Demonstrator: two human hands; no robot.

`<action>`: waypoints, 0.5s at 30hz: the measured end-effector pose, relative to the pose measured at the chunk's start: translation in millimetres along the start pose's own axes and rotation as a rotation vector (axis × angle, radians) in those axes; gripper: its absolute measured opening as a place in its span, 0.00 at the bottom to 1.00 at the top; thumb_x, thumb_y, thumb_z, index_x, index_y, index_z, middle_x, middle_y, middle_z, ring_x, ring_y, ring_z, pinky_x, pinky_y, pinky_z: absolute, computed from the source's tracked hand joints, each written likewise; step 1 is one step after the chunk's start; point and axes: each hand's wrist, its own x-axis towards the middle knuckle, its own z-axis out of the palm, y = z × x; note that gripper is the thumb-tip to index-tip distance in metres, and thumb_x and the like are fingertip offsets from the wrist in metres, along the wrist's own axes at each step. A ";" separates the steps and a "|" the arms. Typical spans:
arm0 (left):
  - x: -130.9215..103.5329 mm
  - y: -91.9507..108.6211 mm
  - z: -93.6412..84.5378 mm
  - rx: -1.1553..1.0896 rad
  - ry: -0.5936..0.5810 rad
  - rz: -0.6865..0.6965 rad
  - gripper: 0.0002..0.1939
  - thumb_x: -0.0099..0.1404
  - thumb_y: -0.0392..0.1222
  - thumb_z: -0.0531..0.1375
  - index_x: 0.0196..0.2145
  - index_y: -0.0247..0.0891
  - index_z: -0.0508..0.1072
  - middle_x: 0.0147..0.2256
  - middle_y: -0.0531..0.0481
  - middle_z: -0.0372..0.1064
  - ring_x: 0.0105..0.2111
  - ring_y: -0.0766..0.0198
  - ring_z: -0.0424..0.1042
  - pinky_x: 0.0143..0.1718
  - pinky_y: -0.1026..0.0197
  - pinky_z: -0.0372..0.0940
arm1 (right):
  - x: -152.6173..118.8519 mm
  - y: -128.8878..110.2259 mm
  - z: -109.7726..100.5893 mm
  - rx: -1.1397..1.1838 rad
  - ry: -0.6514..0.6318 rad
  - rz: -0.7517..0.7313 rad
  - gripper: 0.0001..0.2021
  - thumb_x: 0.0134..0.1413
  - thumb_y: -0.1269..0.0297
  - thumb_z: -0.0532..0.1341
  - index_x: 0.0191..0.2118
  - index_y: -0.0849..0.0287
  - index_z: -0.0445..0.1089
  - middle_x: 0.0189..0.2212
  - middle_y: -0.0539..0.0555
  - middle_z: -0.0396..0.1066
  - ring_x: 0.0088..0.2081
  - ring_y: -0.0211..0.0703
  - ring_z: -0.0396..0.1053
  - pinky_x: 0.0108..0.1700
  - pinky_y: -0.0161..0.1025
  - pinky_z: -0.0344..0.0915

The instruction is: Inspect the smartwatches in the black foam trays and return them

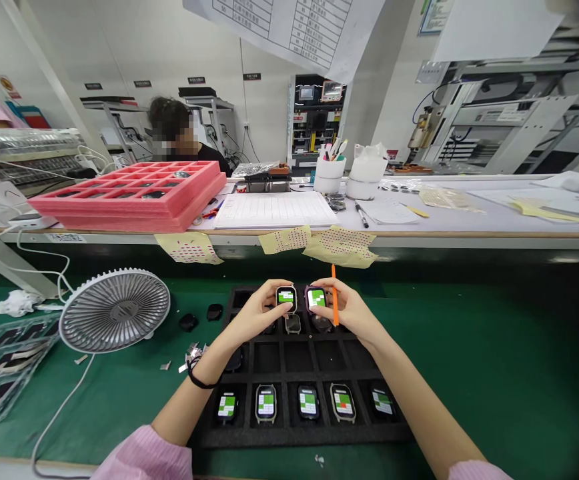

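My left hand (262, 309) is closed on a light-framed smartwatch (286, 296), its screen lit green and white, thumb at the lower edge. In my right hand (347, 307) is a dark purplish smartwatch (316, 297) with a similar lit screen. An orange stick-like tool (335, 293) is also held along the right fingers. Both hands are over the far rows of a black foam tray (309, 437). Its near row bears several lit smartwatches, among them a light-framed one (343, 403) with a red patch. More watches, partly hidden, lie under my hands.
A grey fan (115, 311) stands left of the tray, beside clear trays of parts (7, 367). Two dark watch pieces (188, 322) lie nearby on the green mat (474, 353). On the raised shelf are pink foam trays (134, 197), papers (274, 209) and pen cups. Someone sits beyond.
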 end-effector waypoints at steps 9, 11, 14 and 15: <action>0.8 0.1 2.5 -0.029 0.011 -0.011 0.21 0.62 0.49 0.61 0.49 0.39 0.65 0.44 0.46 0.68 0.40 0.61 0.70 0.40 0.60 0.68 | 2.1 0.0 -3.3 0.058 0.123 0.077 0.16 0.40 0.52 0.70 0.33 0.56 0.71 0.24 0.47 0.64 0.18 0.30 0.59 0.14 0.30 0.54; 1.1 -0.6 2.5 -0.026 0.005 -0.010 0.20 0.62 0.49 0.61 0.50 0.39 0.65 0.43 0.46 0.68 0.38 0.62 0.70 0.37 0.61 0.68 | 2.1 0.1 -3.4 0.061 0.138 0.082 0.16 0.40 0.52 0.70 0.31 0.56 0.71 0.23 0.46 0.62 0.17 0.30 0.58 0.14 0.30 0.54; 1.2 0.2 3.1 -0.022 0.004 -0.013 0.20 0.63 0.49 0.60 0.50 0.39 0.64 0.43 0.47 0.68 0.37 0.63 0.70 0.34 0.64 0.67 | 2.5 1.4 -3.5 0.048 0.105 0.084 0.17 0.38 0.54 0.72 0.32 0.56 0.70 0.26 0.47 0.66 0.18 0.30 0.60 0.16 0.31 0.58; 1.1 1.0 3.3 -0.020 0.007 -0.015 0.20 0.62 0.49 0.60 0.49 0.39 0.64 0.43 0.47 0.68 0.37 0.64 0.70 0.33 0.64 0.67 | 2.8 2.1 -3.5 0.042 0.080 0.081 0.18 0.37 0.55 0.72 0.33 0.56 0.70 0.28 0.48 0.68 0.18 0.30 0.61 0.17 0.31 0.60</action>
